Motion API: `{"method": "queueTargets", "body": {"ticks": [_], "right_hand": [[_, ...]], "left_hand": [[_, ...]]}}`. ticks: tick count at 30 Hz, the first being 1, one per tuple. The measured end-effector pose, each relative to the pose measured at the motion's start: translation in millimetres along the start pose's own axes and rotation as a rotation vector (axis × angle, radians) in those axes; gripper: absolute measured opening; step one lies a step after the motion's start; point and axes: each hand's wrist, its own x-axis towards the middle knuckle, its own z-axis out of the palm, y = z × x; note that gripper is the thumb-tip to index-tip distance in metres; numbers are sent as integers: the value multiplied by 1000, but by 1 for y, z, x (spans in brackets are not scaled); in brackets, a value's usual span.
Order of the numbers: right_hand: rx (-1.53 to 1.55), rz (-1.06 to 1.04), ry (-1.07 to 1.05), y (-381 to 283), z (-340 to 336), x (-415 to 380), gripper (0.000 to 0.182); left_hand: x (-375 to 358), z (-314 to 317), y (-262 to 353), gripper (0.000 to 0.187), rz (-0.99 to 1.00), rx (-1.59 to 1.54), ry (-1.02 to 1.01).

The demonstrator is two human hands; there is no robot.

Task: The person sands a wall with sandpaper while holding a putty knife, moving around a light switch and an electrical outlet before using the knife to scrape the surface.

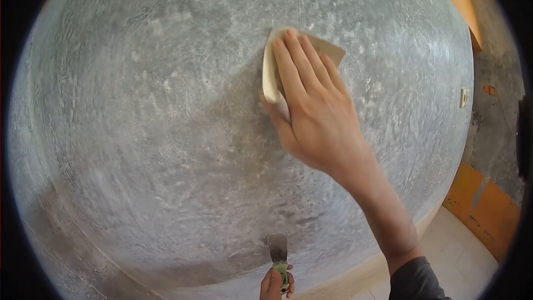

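My right hand (319,103) is pressed against the grey wall (183,150) over a folded beige sheet of sandpaper (331,50). Its fingers lie straight along the sheet, pointing up, and the thumb hooks at the lower left corner. The sheet's left edge curls away from the wall. Low in the view, my left hand (273,284) is wrapped round the green handle of a putty knife (277,249). That knife's blade points upward, its metal dull and stained, in front of the lower wall.
Scratches and pale specks cover the wall. A white socket (464,98) sits on its right side. Beyond the corner there is a patchy grey and orange wall (477,205), and light floor tiles (455,250) lie below. An orange panel (455,0) borders the upper right.
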Motion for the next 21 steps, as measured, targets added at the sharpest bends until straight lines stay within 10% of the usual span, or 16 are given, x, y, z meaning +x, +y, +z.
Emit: {"method": "queueTargets", "body": {"ticks": [21], "right_hand": [[2,-15,-51,4,5,-9,59]], "left_hand": [[0,-6,-9,50,29,-12,-36]]}}
